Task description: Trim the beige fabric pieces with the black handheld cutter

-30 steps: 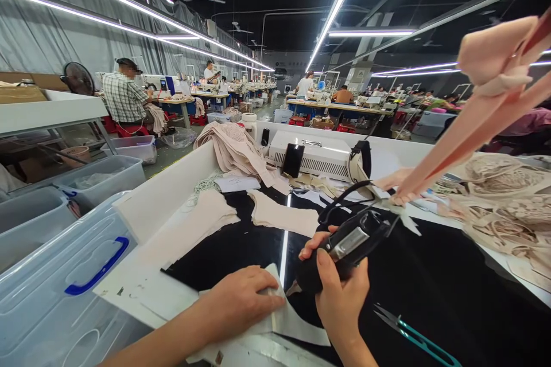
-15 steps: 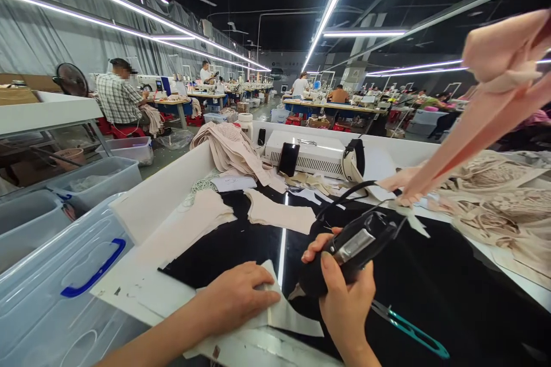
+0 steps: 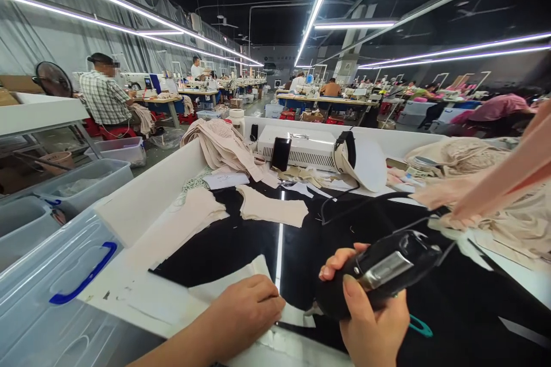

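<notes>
- The left hand [image 3: 247, 312] lay flat, fingers released and spread, pressing down a pale cut fabric piece [image 3: 241, 284] at the near edge of the glossy black surface [image 3: 241, 241].
- The right hand [image 3: 370, 321] was clenched around a black handheld electric tool [image 3: 383, 272] with a metal plate on its side, held just above the surface to the right of the fabric piece, its nose angled down toward the piece's right edge.
- A black cord [image 3: 357, 200] ran from the tool toward the far edge of the surface.
- A teal-handled thread snip [image 3: 419, 327] lay on the surface just behind the right hand, mostly hidden.
- To do this well, as a judgement: the flat hand should keep the piece taut and unmoving, with fingertips well clear of the tool's nose, and the tool should follow the edge steadily.
- Two more beige cut pieces [image 3: 271, 209] lay near the middle of the surface; a white machine [image 3: 301, 149] and a heap of beige garments [image 3: 224, 146] stood along the far edge.
- A clear plastic bin with a blue handle [image 3: 84, 281] sat beyond the left edge.
- No brand, label or writing could be read.
</notes>
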`<state>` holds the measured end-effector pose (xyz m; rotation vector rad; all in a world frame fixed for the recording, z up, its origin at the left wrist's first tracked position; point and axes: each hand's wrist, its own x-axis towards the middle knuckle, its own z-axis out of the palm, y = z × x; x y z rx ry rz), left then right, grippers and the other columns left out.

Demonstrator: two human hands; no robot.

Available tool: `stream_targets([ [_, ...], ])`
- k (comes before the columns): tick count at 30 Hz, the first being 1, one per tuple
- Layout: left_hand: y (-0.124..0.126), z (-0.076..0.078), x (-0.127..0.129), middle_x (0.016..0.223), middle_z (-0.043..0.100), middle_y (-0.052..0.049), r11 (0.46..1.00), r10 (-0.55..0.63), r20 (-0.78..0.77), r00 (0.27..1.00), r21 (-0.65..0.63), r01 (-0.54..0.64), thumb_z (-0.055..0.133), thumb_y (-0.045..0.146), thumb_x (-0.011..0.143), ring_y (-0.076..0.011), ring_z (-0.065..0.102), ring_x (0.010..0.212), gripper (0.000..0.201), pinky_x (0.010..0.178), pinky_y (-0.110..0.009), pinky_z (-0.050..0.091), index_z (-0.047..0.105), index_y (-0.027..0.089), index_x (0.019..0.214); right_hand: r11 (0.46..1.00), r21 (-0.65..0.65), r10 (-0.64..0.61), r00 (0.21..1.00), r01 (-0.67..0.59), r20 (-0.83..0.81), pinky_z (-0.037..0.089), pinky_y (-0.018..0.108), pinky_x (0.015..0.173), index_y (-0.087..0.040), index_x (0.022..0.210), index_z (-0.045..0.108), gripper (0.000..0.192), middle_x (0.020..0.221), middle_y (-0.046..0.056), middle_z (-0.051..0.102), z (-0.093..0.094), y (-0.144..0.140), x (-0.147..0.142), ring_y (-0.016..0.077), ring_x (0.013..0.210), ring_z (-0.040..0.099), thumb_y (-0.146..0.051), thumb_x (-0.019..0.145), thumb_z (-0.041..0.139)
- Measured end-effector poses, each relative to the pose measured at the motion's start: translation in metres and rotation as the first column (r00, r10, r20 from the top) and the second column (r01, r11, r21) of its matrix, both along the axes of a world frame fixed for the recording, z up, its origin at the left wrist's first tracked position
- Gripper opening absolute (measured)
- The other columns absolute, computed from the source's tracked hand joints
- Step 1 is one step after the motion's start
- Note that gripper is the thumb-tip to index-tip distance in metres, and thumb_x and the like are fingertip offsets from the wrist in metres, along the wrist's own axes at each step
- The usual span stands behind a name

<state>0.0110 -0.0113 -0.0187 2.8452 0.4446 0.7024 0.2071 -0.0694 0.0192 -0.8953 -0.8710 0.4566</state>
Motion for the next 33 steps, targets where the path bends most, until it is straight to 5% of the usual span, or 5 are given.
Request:
stream_targets([
  [10, -0.006, 0.001, -0.005, 0.096, 0.066, -0.007, 0.997, 0.044, 0.011, 0.999, 0.064, -0.045, 0.051, 0.015, 0.104, -0.0190, 0.067, 0.090, 0.013, 0.075, -0.025, 0.056, 0.064, 0.018, 0.105, 1.000, -0.010, 0.000, 0.999, -0.001, -0.043, 0.059, 0.034, 0.065, -0.028, 0.114, 0.059, 0.033, 0.084, 0.000, 0.066, 0.008, 0.001, -0.007, 0.0159, 0.067, 0.066, -0.031, 0.087, 0.078],
  [33, -0.004, -0.009, -0.007, 0.109, 0.062, -0.008, 0.995, 0.082, 0.076, 0.994, 0.046, -0.086, 0.058, 0.017, 0.101, -0.0209, 0.061, 0.099, 0.013, 0.097, -0.035, 0.057, 0.069, 0.023, 0.105, 0.999, -0.023, 0.043, 0.996, -0.045, -0.076, 0.055, 0.033, 0.067, -0.028, 0.114, 0.058, 0.033, 0.083, -0.002, 0.065, 0.007, 0.022, -0.027, 0.0147, 0.068, 0.064, -0.032, 0.087, 0.077],
])
